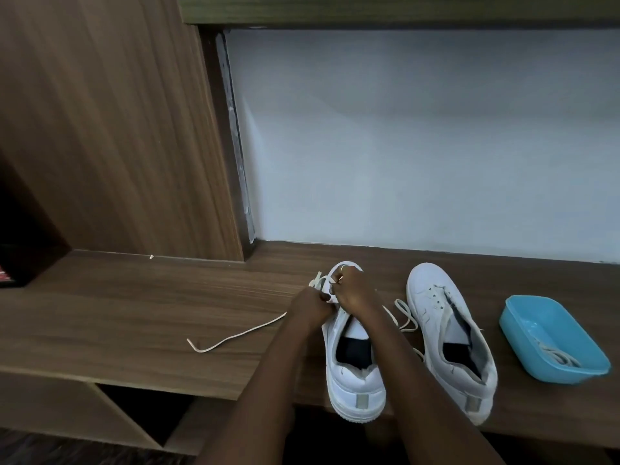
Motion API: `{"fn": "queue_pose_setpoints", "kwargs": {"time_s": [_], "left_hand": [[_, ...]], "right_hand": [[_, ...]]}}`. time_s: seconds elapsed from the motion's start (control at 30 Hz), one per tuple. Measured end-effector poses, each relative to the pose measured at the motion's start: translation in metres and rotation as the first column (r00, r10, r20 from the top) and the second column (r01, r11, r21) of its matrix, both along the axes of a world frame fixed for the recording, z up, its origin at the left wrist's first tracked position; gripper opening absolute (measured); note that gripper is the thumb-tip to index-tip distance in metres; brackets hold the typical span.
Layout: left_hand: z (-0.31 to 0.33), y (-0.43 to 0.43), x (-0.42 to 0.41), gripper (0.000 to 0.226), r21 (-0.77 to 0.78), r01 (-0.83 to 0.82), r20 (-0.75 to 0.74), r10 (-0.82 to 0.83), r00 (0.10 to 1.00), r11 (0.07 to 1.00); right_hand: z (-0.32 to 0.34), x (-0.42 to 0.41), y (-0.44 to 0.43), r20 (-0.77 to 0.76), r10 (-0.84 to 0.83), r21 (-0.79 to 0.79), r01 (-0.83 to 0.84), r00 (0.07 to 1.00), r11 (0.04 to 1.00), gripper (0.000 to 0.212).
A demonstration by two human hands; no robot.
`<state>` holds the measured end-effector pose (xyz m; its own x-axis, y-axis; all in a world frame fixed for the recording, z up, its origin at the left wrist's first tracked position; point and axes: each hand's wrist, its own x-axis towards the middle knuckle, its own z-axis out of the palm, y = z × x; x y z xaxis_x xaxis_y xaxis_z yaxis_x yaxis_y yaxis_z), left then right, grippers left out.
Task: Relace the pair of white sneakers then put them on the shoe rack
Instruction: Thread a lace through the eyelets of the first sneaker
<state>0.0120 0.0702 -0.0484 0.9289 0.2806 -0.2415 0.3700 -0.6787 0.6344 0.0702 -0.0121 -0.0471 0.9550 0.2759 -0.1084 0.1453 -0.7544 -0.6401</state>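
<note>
Lace (235, 336) was pinched by your left grip (310, 305) and right grip (352, 293) above the toe of one sneaker (355, 391). The other sneaker (432, 286) stood beside it on the tabletop (134, 313).

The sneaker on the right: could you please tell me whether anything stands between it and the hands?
Nothing solid: only a loose lace lies between the right sneaker and the left sneaker, being laced by the left hand and right hand; the blue tub sits beyond.

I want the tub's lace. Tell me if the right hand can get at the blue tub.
Probably yes: the tub lies open beyond the other sneaker, nothing over it, though the right hand pinches a lace.
</note>
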Motion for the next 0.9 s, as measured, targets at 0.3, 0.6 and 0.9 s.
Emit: {"fn": "queue_pose_setpoints", "kwargs": {"time_s": [0.3,0.6,0.9], "left_hand": [[-0.005,-0.019,0.01,0.026,-0.196,-0.14,0.249,0.187,0.95,0.971],[-0.011,-0.017,0.017,0.024,0.034,-0.188,0.481,0.149,0.864,0.982],[-0.022,-0.001,0.017,0.02,-0.245,-0.324,0.225,0.379,0.898,0.914]], "right_hand": [[0.035,0.001,-0.021,-0.185,0.019,0.632,0.104,0.983,0.768,0.024],[0.052,-0.002,-0.041,-0.154,-0.018,0.795,0.134,0.988,0.592,0.017],[0.057,0.0,-0.055,-0.188,-0.213,0.916,0.25,0.959,0.315,0.035]]}}
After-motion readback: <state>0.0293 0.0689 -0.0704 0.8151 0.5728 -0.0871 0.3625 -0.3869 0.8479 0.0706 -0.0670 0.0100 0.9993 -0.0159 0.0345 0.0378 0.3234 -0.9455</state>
